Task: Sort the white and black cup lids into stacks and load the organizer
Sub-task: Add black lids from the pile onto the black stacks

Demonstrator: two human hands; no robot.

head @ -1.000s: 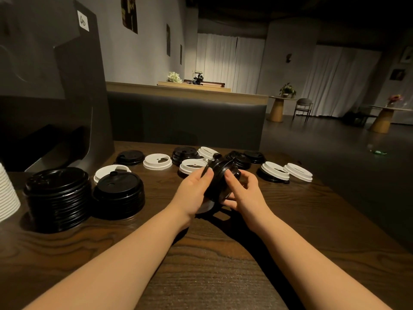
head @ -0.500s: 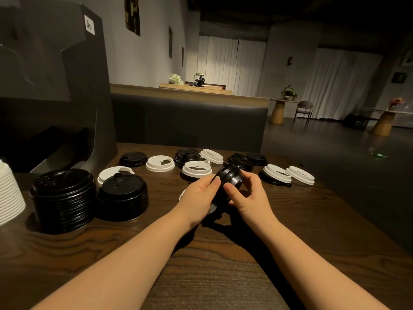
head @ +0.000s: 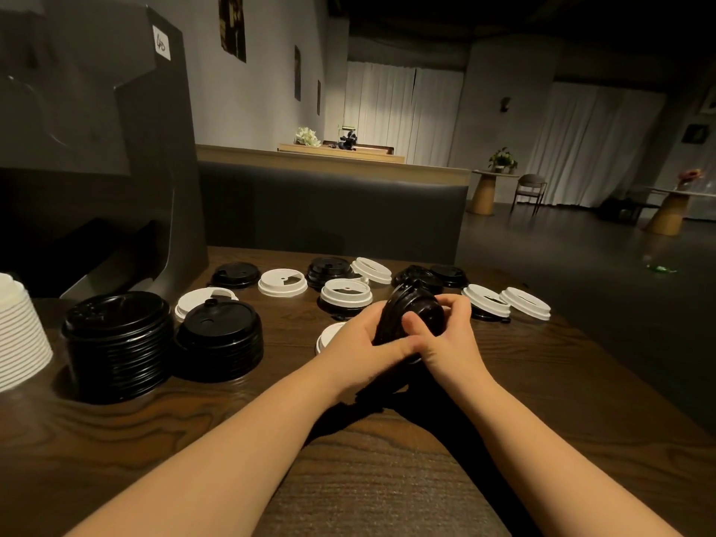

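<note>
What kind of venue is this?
Likely a café or similar venue. Disposable cup lids cover a wooden table beside a dark organizer, and behind a padded bench stand small round tables and a chair.

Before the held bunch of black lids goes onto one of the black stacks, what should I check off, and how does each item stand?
1. Both hands grip the bunch: ok. Left hand and right hand curl round the black lids, held on edge above the table.
2. Bunch nested evenly: cannot tell, fingers cover much of it.
3. Black stacks upright to receive it: ok. Tall black stack and shorter black stack stand side by side.
4. No white lid mixed in: cannot tell. Only black shows.
5. White lid beneath the left hand: not ok, unsorted.
6. Loose lids left at the far edge: not ok, black and white mixed.
</note>
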